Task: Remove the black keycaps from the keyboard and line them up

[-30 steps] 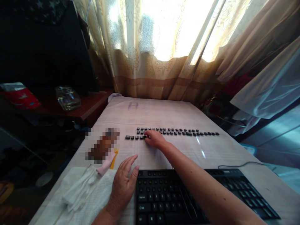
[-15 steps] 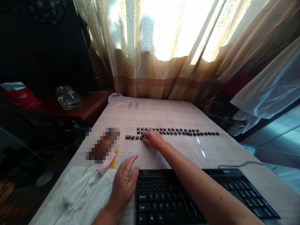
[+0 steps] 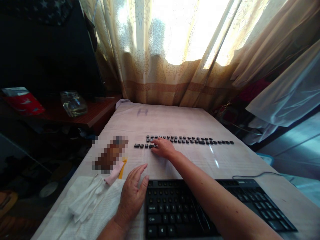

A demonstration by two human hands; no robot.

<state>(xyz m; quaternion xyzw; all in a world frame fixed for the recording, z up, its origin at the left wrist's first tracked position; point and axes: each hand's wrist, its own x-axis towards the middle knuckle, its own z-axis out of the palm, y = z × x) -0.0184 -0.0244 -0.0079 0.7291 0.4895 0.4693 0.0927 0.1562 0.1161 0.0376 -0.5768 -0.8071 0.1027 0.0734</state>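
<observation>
My right hand [image 3: 162, 147] reaches across the keyboard with thumb and fingers closed on a keycap [image 3: 154, 146]; the fingers partly hide it. That keycap is at the right end of a short front row of loose black keycaps [image 3: 141, 146]. Behind it run two longer rows of keycaps [image 3: 183, 138]. By the left edge of the black keyboard [image 3: 177, 230], my left hand [image 3: 133, 188] rests open, fingers stretched and nothing in them. Bare key sockets show in the keyboard's upper rows, while lower keys still carry caps. My right forearm covers its middle.
A white cloth [image 3: 92, 203] lies on the left, near a yellow strip [image 3: 122, 169] and a blurred-out brown item [image 3: 110, 155]. A cable [image 3: 257, 176] runs off the keyboard to the right. A glass jar [image 3: 73, 104] stands on the side desk [image 3: 100, 108]. Curtains [image 3: 155, 86] hang behind.
Both hands hold almost the same places. The camera view has shifted very slightly.
</observation>
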